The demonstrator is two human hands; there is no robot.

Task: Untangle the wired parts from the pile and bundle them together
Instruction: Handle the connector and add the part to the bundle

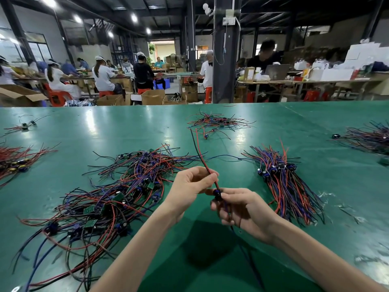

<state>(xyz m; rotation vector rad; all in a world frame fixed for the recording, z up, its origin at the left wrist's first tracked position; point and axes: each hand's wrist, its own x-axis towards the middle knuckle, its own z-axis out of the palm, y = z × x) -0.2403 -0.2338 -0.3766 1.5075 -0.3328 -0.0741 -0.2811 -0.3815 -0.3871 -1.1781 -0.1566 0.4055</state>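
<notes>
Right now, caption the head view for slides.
Left hand and right hand hold a red-and-black wired part between tangled wire pile and aligned bundle on green table.

Bright ceiling lamps [77, 18] glare off your green table [126, 127]; a dark shadow pools near you, edges bow, background soft.

Tangled red-blue-black pile [117, 197] at 9 o'clock, aligned bundle [282, 182] at 3 o'clock; one wired part [216, 191] raised between, wires upward.
</notes>
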